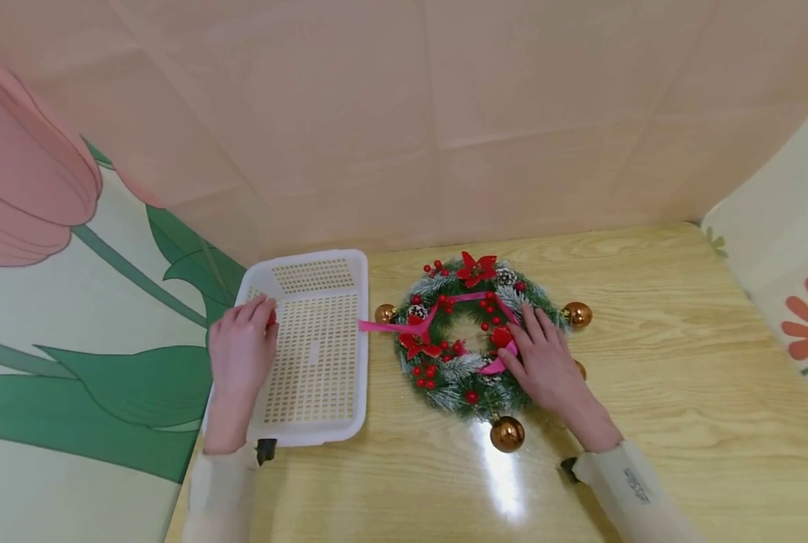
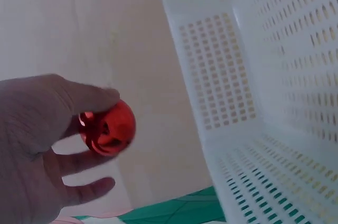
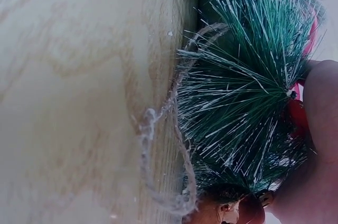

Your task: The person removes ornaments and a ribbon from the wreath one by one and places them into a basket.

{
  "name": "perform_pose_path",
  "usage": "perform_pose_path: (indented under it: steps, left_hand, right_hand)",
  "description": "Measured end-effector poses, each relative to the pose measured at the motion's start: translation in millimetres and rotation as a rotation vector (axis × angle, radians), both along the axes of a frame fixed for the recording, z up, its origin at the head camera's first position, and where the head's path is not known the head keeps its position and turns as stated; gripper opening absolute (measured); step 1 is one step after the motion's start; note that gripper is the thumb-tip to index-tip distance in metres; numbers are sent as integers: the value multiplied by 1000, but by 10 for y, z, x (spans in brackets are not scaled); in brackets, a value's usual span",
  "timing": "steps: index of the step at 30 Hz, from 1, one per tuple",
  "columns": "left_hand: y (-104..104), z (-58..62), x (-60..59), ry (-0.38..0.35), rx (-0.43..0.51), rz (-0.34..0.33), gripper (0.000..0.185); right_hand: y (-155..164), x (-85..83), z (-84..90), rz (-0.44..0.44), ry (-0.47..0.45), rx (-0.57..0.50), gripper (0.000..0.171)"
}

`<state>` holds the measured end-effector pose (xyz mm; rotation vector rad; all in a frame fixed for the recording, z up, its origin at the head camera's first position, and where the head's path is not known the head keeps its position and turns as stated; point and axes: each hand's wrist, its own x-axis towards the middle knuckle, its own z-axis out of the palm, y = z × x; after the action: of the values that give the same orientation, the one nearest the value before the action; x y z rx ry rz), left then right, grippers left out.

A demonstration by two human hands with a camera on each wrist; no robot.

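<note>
A green Christmas wreath [image 1: 468,339] with red berries, poinsettias and a pink ribbon [image 1: 393,326] lies on the wooden table [image 1: 668,362]. My right hand [image 1: 543,354] rests flat on the wreath's right side, fingers straight; the right wrist view shows frosted needles [image 3: 243,97] and a loose string [image 3: 169,129] close up. My left hand [image 1: 241,347] is at the left rim of a white perforated basket [image 1: 316,347] and holds a shiny red ball [image 2: 108,127] between thumb and fingers.
Gold baubles sit around the wreath: one at the front [image 1: 507,434], one at the right [image 1: 576,314], one at the left [image 1: 384,313]. Pink tiled wall stands behind. A tulip-print panel borders the left, a flower-print one the right.
</note>
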<state>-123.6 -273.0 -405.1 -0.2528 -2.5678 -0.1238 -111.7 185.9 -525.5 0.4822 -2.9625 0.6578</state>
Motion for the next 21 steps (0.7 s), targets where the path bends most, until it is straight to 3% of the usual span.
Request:
perform_pose_path:
  steps: [4, 10, 16, 21]
  left_hand:
    - [-48, -23, -171, -40, -8, 30, 30]
    - [24, -69, -466, -100, -76, 6, 25]
    - [162, -189, -799, -323, -148, 9, 25]
    - [238, -404, -982, -481, -241, 12, 21]
  right_hand:
    - [17, -2, -3, -6, -5, 2, 61]
    - [32, -4, -3, -7, -10, 9, 61]
    - [29, -2, 19, -9, 7, 8, 59]
    - [12, 2, 12, 1, 15, 7, 59]
